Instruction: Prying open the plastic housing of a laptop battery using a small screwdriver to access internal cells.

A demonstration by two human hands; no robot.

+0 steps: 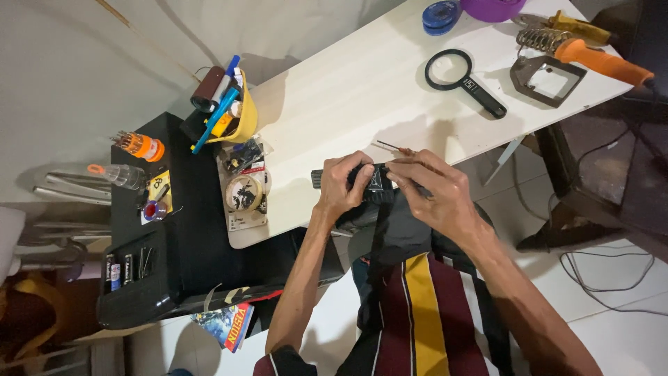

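Over the near edge of a white table (348, 90), both my hands hold a small black device (372, 182). My left hand (341, 186) grips its left end, fingers curled over the top. My right hand (435, 188) grips the right end and also pinches a thin screwdriver (393, 147), whose metal tip sticks out to the upper left above the device. Most of the device is hidden under my fingers.
A black magnifying glass (459, 78), an orange-handled soldering iron (591, 59) on its stand (546, 80), a blue roll (440, 17) and a purple bowl (492, 8) sit at the table's far end. At left stand a yellow cup of tools (233, 104), packaged parts (243, 191) and a black case (153, 237).
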